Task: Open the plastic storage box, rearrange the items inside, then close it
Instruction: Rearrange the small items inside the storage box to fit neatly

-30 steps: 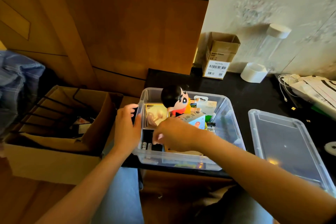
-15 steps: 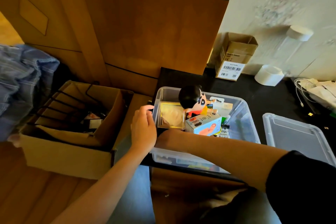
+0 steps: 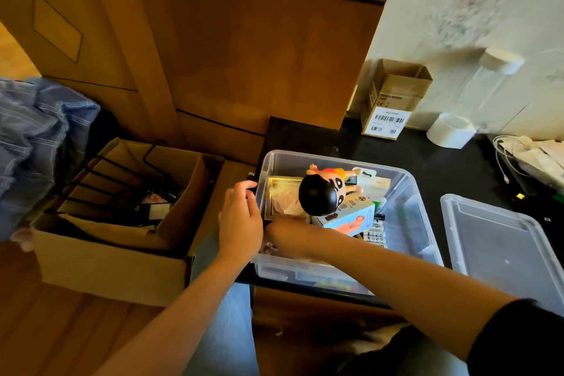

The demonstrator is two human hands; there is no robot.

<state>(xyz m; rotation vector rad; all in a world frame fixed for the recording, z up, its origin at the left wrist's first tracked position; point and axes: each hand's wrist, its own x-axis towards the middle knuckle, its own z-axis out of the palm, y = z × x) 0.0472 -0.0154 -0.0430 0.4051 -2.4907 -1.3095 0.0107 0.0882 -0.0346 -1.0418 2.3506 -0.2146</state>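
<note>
Mid-rearranging: our left hand (image 3: 241,223) curls on the storage box (image 3: 406,192) wall, right hand (image 3: 288,233) fingers hidden inside; next, settle the figurine (image 3: 323,192), then fetch the lid (image 3: 500,241).

storage box (image 3: 406,192): clear plastic
lid (image 3: 500,241): clear
figure (image 3: 323,192): black hair, red top
small carton (image 3: 351,218): light blue
tabletop (image 3: 442,168): black
cloth (image 3: 36,131): blue, striped

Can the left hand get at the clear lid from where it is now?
Probably not directly. The left hand is at the storage box's left wall, the lid lies on the box's far right, and the right forearm crosses between. The right hand is nearer.
</note>
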